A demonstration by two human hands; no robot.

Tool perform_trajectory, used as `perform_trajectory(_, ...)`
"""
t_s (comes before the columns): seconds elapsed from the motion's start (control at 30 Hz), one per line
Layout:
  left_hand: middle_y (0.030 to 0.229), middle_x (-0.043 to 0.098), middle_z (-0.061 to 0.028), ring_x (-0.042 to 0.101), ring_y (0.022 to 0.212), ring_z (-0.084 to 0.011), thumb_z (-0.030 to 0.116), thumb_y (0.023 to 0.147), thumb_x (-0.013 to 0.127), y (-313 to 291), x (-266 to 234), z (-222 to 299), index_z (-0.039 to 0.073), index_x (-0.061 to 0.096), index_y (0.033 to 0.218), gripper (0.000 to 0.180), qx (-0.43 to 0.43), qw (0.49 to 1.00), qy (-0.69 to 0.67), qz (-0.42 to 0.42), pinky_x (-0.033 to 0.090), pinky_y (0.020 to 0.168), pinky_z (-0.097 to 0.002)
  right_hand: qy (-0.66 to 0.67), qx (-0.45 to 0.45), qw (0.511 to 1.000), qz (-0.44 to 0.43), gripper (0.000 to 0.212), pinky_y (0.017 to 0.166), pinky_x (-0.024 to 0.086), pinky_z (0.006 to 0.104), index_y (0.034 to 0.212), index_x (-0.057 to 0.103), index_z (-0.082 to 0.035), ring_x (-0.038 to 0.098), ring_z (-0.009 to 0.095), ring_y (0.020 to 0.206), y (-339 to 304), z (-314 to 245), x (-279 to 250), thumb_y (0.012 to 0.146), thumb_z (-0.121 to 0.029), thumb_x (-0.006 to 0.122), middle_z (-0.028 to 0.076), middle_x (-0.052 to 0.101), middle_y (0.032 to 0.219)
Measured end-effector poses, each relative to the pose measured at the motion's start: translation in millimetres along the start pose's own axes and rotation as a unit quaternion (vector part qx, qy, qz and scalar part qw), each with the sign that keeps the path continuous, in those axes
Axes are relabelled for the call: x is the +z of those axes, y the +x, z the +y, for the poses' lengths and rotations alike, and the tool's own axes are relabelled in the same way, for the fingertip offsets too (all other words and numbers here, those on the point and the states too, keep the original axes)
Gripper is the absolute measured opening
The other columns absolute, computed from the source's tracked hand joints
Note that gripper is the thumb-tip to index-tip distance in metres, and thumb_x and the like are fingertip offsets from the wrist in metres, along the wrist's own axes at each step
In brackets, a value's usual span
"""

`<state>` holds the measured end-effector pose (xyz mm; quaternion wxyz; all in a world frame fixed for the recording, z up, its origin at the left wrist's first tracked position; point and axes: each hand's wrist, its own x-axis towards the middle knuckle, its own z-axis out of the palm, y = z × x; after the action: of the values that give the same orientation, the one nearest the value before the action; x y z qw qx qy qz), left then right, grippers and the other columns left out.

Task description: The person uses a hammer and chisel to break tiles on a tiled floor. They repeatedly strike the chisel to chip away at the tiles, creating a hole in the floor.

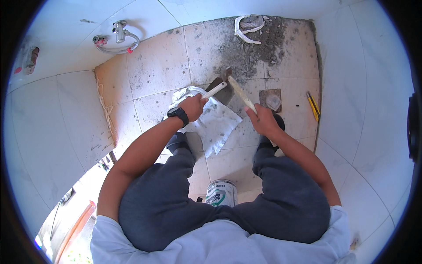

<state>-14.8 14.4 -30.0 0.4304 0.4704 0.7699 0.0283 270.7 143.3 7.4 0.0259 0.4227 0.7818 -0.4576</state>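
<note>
Left hand (192, 108) is gripping a trowel (214, 90), right hand (263, 119) clutching a hammer (241, 93), with rubble (278, 44) still lying uncleared upper right-of-centre.

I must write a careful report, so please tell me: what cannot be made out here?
In the head view:
White handle: near end hidden by left hand.
Wooden handle: lower part covered by right hand.
Can: partly hidden by trousers.
Dark object at right: cut off by fisheye rim.
</note>
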Motion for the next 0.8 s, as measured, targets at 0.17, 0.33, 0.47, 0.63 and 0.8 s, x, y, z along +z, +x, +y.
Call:
perform_trajectory(0.17, 0.085, 0.07, -0.0275, 0.068, 0.083, -0.0474, 0.045, 0.109, 0.042, 0.6, -1.1, -0.9, -0.001, 0.062, 0.106, 0.05, -0.004, 1.0, 0.0, -0.011, 0.051, 0.077, -0.0564, 0.041, -0.012, 0.999, 0.018, 0.048, 0.061, 0.049, 0.0534, 0.09, 0.058, 0.005, 0.065, 0.049, 0.068, -3.3, -3.7, 1.9, 0.105, -0.04, 0.058, 0.029, 0.062, 0.069)
perform_trajectory(0.33, 0.084, 0.07, -0.0277, 0.068, 0.084, -0.048, 0.046, 0.109, 0.041, -1.4, -1.0, -0.1, -0.001, 0.061, 0.107, 0.052, 0.001, 1.0, 0.011, -0.004, 0.051, 0.077, -0.057, -0.037, 0.01, 0.999, -0.032, 0.047, 0.063, 0.051, 0.0545, 0.091, 0.058, 0.005, 0.066, 0.05, 0.069, -1.0, -5.1, 2.5, 0.105, -0.04, 0.058, 0.029, 0.063, 0.07)
perform_trajectory(0.47, 0.087, 0.07, -0.028, 0.068, 0.086, -0.0486, 0.047, 0.109, 0.039, -1.7, 0.4, 0.5, -0.001, 0.06, 0.112, 0.052, -0.014, 1.0, 0.007, -0.019, 0.051, 0.078, -0.0584, 0.01, 0.024, 1.0, -0.009, 0.047, 0.066, 0.052, 0.0552, 0.094, 0.06, 0.006, 0.066, 0.051, 0.071, 0.6, -2.6, 2.0, 0.104, -0.041, 0.058, 0.03, 0.065, 0.073)
perform_trajectory(0.63, 0.086, 0.07, -0.0284, 0.068, 0.086, -0.0489, 0.047, 0.109, 0.039, -7.3, 6.5, 0.6, 0.0, 0.06, 0.111, 0.052, -0.012, 1.0, 0.024, -0.012, 0.05, 0.077, -0.0589, -0.052, -0.002, 0.998, -0.039, 0.048, 0.065, 0.051, 0.056, 0.091, 0.058, 0.005, 0.065, 0.051, 0.071, -2.0, -1.8, 4.7, 0.104, -0.041, 0.058, 0.029, 0.065, 0.072)
perform_trajectory(0.8, 0.085, 0.069, -0.0298, 0.068, 0.085, -0.0491, 0.048, 0.109, 0.038, -7.9, 6.5, -0.3, -0.001, 0.06, 0.11, 0.054, -0.019, 0.999, 0.015, -0.022, 0.05, 0.077, -0.059, -0.011, 0.021, 0.999, -0.022, 0.048, 0.067, 0.052, 0.0574, 0.091, 0.058, 0.005, 0.066, 0.051, 0.072, -6.0, 0.6, 6.4, 0.104, -0.041, 0.058, 0.029, 0.066, 0.073)
